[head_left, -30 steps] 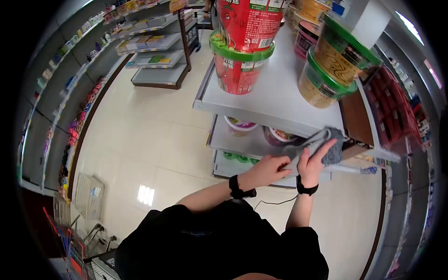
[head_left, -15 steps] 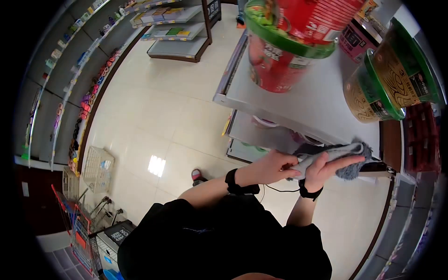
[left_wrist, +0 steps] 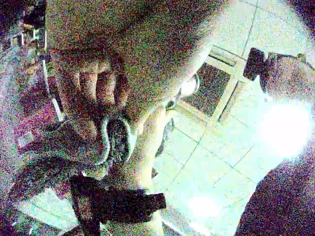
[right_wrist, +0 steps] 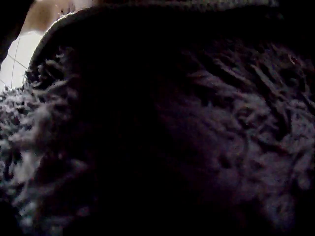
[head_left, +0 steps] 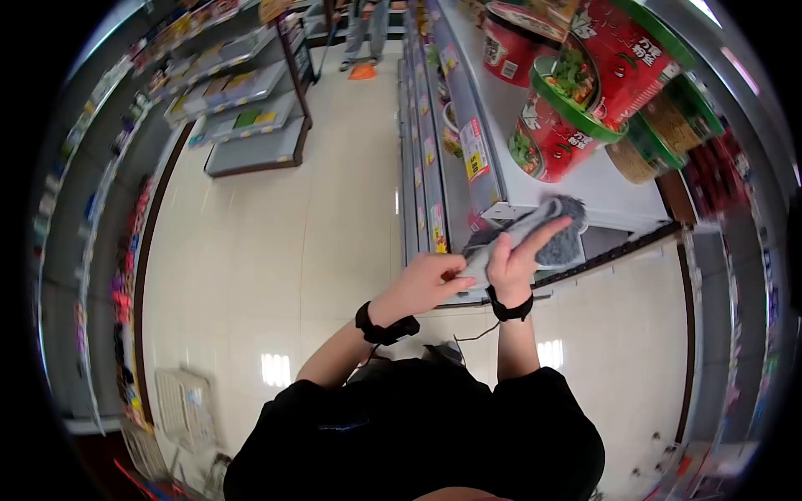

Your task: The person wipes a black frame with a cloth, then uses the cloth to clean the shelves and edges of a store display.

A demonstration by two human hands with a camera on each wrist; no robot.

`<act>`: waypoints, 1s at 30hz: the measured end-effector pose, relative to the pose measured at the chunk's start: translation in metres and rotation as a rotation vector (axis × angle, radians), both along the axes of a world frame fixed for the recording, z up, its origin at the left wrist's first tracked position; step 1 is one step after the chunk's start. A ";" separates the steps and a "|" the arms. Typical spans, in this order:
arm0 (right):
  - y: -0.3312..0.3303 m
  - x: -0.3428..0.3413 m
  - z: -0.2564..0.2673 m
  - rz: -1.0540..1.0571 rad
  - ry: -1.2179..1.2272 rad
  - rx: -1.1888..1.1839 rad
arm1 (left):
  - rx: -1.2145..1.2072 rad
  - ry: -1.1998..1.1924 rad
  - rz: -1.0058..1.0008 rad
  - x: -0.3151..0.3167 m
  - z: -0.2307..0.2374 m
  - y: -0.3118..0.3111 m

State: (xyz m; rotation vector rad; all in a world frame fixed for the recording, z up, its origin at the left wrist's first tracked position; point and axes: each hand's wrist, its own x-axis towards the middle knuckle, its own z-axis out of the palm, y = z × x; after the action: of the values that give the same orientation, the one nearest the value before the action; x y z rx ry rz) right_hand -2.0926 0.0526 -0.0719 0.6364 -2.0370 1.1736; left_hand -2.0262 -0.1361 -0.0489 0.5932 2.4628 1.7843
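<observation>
In the head view, my left hand (head_left: 422, 284) pinches one end of a shaggy grey cloth (head_left: 561, 244) with curled fingers. My right hand (head_left: 518, 271) grips the same cloth from the other side, its thumb on the pale backing and its index finger stretched along it. The cloth is bunched right at the front corner of a white shelf (head_left: 597, 203) and overlaps it. Curled fingers and the cloth's pale edge (left_wrist: 106, 140) show in the grainy left wrist view. Dark shaggy pile (right_wrist: 39, 142) fills most of the right wrist view.
Stacked red noodle tubs (head_left: 547, 142) with green rims lean near the shelf corner, with beige tubs (head_left: 635, 159) behind. A price tag (head_left: 474, 152) hangs on the shelf's side. A low display rack (head_left: 259, 154) stands left. Far up the aisle is a person (head_left: 368, 29) near an orange dustpan (head_left: 362, 73).
The view has swung, so the shelf's tagged long side now shows and the red tubs sit farther right. Both hands keep hold of the cloth, now farther left in view.
</observation>
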 end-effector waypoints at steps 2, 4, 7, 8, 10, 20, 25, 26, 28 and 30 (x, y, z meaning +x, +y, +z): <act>-0.015 0.009 -0.008 -0.053 0.003 0.073 | 0.034 -0.005 -0.022 0.001 -0.005 -0.018; -0.023 0.018 -0.009 -0.038 -0.040 0.050 | 0.042 -0.044 -0.039 0.003 -0.006 -0.023; -0.014 0.020 0.016 -0.183 0.145 0.225 | 0.070 -0.139 -0.103 -0.003 -0.015 -0.011; -0.006 0.020 0.024 -0.182 0.148 0.284 | 0.021 -0.126 -0.156 -0.007 -0.012 -0.003; 0.011 0.020 0.032 -0.178 0.131 0.365 | 0.090 -0.159 -0.199 -0.008 -0.012 0.017; 0.139 -0.025 0.036 -0.285 0.067 0.284 | 0.136 -0.197 -0.223 -0.054 -0.037 0.149; 0.206 -0.053 0.031 -0.380 0.095 0.220 | 0.088 -0.060 -0.159 -0.069 -0.020 0.221; 0.216 -0.055 0.030 -0.372 0.078 0.204 | 0.141 -0.034 -0.142 -0.070 -0.025 0.232; 0.229 -0.057 0.032 -0.352 0.052 0.206 | 0.145 -0.043 -0.142 -0.069 -0.014 0.243; 0.237 -0.059 0.029 -0.286 -0.054 0.162 | 0.135 -0.009 -0.159 -0.074 -0.022 0.251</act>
State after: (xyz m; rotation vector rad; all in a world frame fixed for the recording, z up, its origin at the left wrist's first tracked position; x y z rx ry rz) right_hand -2.1514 0.2895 -0.0431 0.3750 -2.1981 0.8749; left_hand -2.1006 0.1146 -0.0705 0.7648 2.2316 1.8954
